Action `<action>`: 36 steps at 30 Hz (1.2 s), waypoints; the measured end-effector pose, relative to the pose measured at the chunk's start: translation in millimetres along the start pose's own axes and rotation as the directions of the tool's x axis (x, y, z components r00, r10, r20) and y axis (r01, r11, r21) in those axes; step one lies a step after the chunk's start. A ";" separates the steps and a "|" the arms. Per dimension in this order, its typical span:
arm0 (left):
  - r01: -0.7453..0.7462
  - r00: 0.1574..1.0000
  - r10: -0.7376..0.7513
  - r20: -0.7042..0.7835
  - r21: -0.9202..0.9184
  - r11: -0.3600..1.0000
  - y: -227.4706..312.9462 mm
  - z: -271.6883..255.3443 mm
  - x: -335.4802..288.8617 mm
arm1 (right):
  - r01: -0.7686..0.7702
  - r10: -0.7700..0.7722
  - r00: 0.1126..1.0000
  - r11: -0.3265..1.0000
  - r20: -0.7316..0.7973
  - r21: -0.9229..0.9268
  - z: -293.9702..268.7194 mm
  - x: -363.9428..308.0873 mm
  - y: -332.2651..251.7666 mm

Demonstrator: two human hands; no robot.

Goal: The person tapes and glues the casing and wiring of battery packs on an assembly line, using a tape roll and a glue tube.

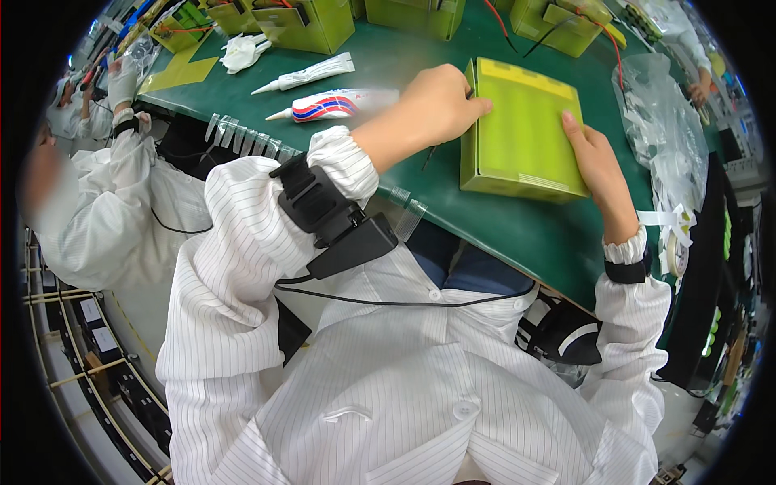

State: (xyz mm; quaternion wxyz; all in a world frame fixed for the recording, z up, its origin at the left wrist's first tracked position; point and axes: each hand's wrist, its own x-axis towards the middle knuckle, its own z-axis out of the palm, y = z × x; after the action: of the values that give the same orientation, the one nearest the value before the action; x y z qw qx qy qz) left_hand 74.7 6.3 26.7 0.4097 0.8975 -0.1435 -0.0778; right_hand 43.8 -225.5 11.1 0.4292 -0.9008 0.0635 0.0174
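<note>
A yellow-green box-shaped battery pack [529,133] with a yellow strip along its far edge rests on the green table in front of me. My right hand [600,166] grips its right side, thumb on the upper face and the other fingers mostly hidden. At the pack's left edge my left hand [440,105] is closed, its thumb tip against the pack. A thin dark piece [430,158] shows below that hand; what the fingers hold is largely hidden. Left of my left hand lie a white tube with a red and blue stripe [323,106] and a smaller white nozzle tube [311,73].
More green packs [303,28] with red and black wires line the table's far side. Crumpled white tissue [244,52] lies near them. A clear plastic bag [663,113] and a tape roll [676,255] are at the right. A co-worker in white [113,202] sits at left.
</note>
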 end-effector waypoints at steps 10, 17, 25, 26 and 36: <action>0.152 0.975 -0.105 0.196 -0.245 0.957 -17.6 -46.5 0.1 | -0.013 0.027 0.995 0.990 0.099 -0.144 -17.7 11.5 -0.6; -0.161 0.981 0.180 0.075 -0.210 0.964 -7.2 -80.1 -6.4 | 0.018 -0.032 0.996 0.985 0.082 0.171 -11.1 6.5 -9.0; 0.127 0.951 -0.061 0.302 -0.204 0.971 -10.5 -24.7 50.1 | -0.124 0.067 0.975 0.956 0.214 0.265 -14.2 13.8 -10.7; 0.131 0.951 -0.063 0.302 -0.210 0.969 -11.4 -23.9 51.4 | -0.123 0.064 0.971 0.960 0.232 0.250 -14.6 14.7 -9.2; 0.015 0.910 0.079 0.408 -0.224 0.975 0.0 -15.4 77.8 | -0.134 0.089 0.986 0.928 0.142 0.347 -14.2 0.1 -20.6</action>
State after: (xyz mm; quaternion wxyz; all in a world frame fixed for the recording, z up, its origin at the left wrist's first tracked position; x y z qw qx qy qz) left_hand 152.3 -7.8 35.0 0.4689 0.8066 -0.2322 -0.2749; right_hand 46.3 -223.7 35.9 0.5865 -0.8003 0.0901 0.0860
